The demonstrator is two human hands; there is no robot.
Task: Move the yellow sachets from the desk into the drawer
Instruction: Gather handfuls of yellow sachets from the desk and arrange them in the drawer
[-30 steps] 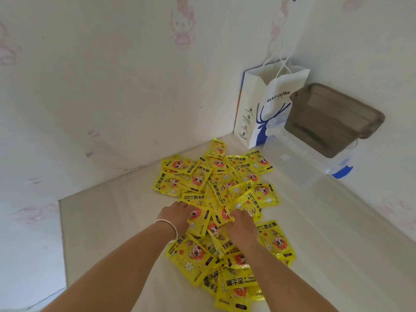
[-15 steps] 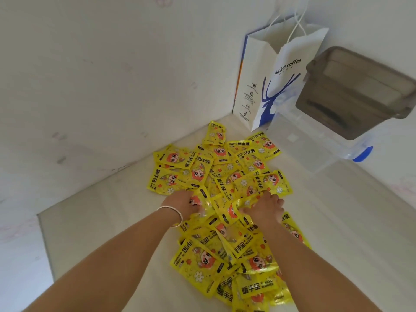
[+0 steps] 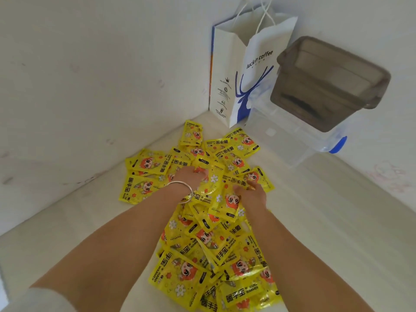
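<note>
In the middle of the sachet pile [image 3: 211, 221], both hands are down among the packets. Left hand [image 3: 190, 176], palm down, fingers dug in under yellow sachets at the pile's far-middle; fingertips hidden, so grip cannot be told. Silver bangle [image 3: 183, 191] on that wrist. Right hand [image 3: 251, 194] just right of it, also palm down, fingers curled onto a sachet [image 3: 254, 179] at the pile's right edge, pinching its near edge. Both forearms run straight in from the near side, roughly parallel, crossing over the near half of the pile; a light sleeve [image 3: 33, 298] shows at the left elbow.

Pile lies loose and overlapping on the pale desk [image 3: 78, 233], spreading from near the back corner to the near edge of view. Left of the pile: bare desk up to the wall [image 3: 78, 86], which meets the desk close behind the pile's far-left packets. Right of the pile: wide bare desk. Beyond the pile, in the corner, a white paper bag [image 3: 245, 70] stands upright, nearly touching the farthest sachets. Right of the bag, a clear plastic box [image 3: 290, 140] with a blue latch, a smoky brown tub [image 3: 331, 82] on top of it. No drawer in view.
</note>
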